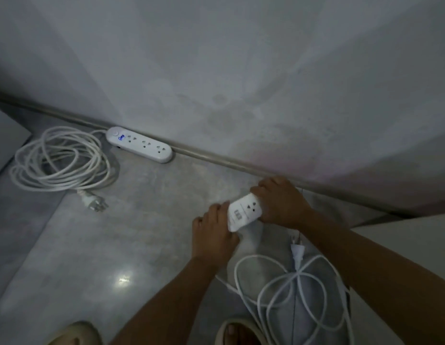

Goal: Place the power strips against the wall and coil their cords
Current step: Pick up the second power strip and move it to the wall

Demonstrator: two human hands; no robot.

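A white power strip [139,144] lies flat against the wall's baseboard, and its cord [59,160] rests coiled to its left with the plug [93,199] at the near side. A second white power strip [244,211] sits just short of the baseboard, held from both ends. My left hand [214,232] grips its near end and my right hand [281,202] covers its far end. Its cord [298,295] lies in loose loops on the floor near my right foot, with the plug [297,252] on top.
The grey wall [241,70] meets the polished concrete floor [142,232] at a baseboard [216,158] running diagonally. My sandalled feet [77,333] show at the bottom edge. A pale ledge [7,135] stands at the left and another pale surface [415,235] at the right.
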